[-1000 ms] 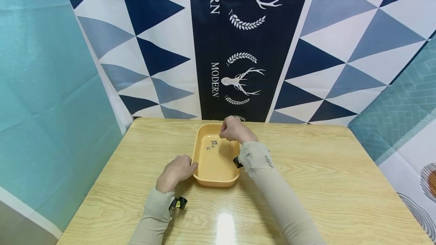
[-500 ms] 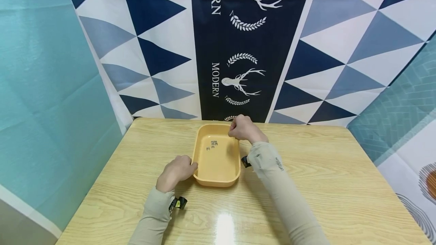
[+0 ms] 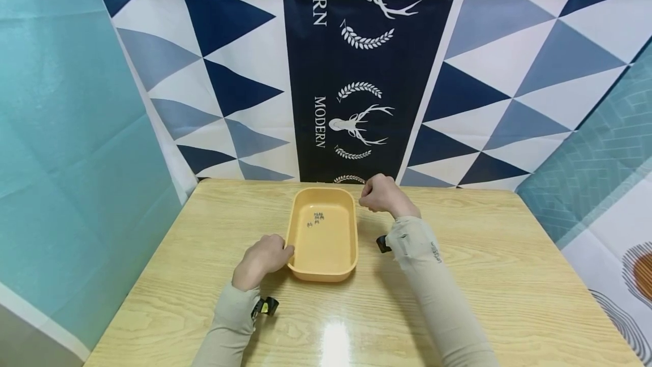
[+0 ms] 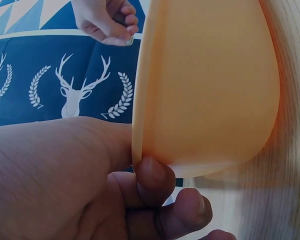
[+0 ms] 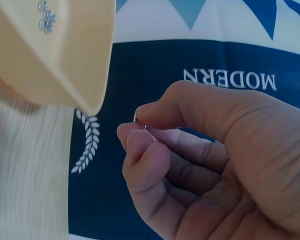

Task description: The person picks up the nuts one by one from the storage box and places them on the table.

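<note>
A yellow-orange plastic tray (image 3: 322,277) stands on the wooden table. My left hand (image 3: 261,260) grips its left rim; in the left wrist view the thumb (image 4: 110,145) and curled fingers (image 4: 155,180) close on the rim from both sides. Several small, shiny silver bead-like pieces (image 3: 318,216) lie clustered toward the back left of the tray floor. Just past the tray's back right corner, my right hand (image 3: 385,195) is held above the table. Between its thumb and fingertips, the right wrist view shows a tiny shiny metal piece (image 5: 145,127), mostly hidden by the fingers.
The wooden table (image 3: 489,276) extends to both sides of the tray. Behind its back edge hangs a patterned cloth (image 3: 244,84) with triangles and deer heads. A teal sheet (image 3: 76,157) borders the left side.
My right hand has moved to the right, from over the tray to beyond its right rim. The left hand stays on the left rim, and the silver pieces in the tray look unmoved.
</note>
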Action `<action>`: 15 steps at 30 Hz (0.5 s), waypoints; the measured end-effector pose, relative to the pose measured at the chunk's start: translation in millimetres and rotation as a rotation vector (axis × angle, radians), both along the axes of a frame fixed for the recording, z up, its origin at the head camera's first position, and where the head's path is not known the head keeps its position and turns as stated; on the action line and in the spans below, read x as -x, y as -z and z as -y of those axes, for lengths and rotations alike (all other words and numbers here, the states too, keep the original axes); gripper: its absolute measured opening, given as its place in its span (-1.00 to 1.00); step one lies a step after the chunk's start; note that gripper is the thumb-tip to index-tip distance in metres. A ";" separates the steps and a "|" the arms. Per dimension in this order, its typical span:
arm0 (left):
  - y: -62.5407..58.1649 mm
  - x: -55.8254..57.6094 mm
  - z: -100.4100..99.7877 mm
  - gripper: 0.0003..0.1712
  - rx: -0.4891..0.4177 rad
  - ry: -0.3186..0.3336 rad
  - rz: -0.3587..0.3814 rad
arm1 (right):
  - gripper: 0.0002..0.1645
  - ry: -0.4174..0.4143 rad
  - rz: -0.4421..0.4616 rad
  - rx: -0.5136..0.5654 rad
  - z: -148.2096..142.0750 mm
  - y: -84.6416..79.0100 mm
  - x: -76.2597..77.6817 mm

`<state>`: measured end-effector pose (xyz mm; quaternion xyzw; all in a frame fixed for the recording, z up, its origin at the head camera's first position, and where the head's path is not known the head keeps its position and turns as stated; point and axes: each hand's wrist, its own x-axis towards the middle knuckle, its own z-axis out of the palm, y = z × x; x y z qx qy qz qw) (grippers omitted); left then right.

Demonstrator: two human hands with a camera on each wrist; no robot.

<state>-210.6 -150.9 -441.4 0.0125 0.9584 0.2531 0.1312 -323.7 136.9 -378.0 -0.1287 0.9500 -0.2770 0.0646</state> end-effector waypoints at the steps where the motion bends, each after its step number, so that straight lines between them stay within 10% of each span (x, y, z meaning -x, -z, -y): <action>1: 0.4 -0.2 0.1 -0.59 0.000 0.001 -0.001 | -0.91 0.002 0.002 0.002 -2.4 0.8 0.2; 15: 2.6 0.5 0.5 -0.58 -0.007 0.002 -0.010 | -0.89 0.043 0.047 -0.006 -40.0 9.0 -1.6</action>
